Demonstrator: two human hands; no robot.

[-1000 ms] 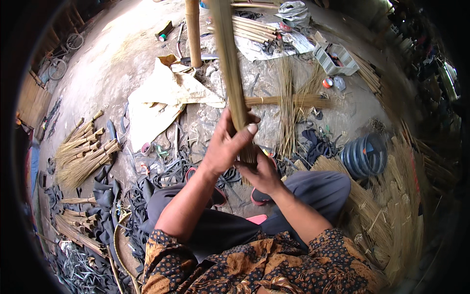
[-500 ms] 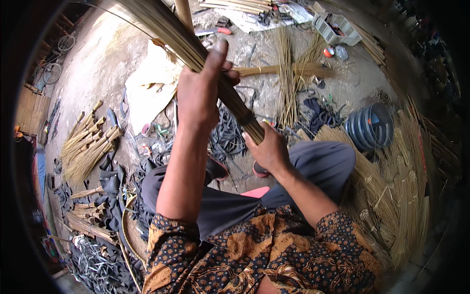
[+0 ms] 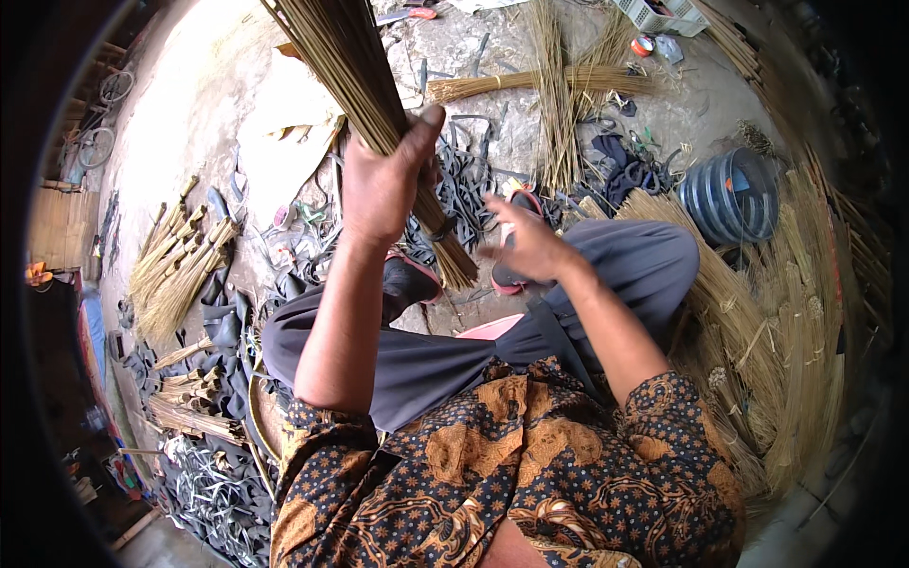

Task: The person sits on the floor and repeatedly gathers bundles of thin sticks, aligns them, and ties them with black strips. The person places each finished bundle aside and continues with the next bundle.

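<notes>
My left hand (image 3: pixel 383 185) is wrapped round a long bundle of thin brown sticks (image 3: pixel 343 71), gripping it in its lower half. The bundle slants from the upper left down toward my lap. A dark band (image 3: pixel 441 230) circles it near its lower end, where the stick ends fan out slightly. Just right of that end, my right hand (image 3: pixel 535 248) has its fingers spread and holds nothing. A dark flat strip (image 3: pixel 561 346) lies across my right thigh.
Tangled black rubber strips (image 3: pixel 464 175) lie past my feet. Tied stick bundles (image 3: pixel 180 270) sit at left; another bundle (image 3: pixel 483 85) crosses loose sticks (image 3: pixel 559 123) ahead. A ribbed dark bucket (image 3: pixel 729 197) and a large stick pile (image 3: pixel 748 350) stand at right. A knife (image 3: pixel 417 14) lies far ahead.
My right hand has let go of the bundle's lower end and opened beside it. The bundle has tipped more upright, its lower end moving left. A dark strip now shows on my right thigh.
</notes>
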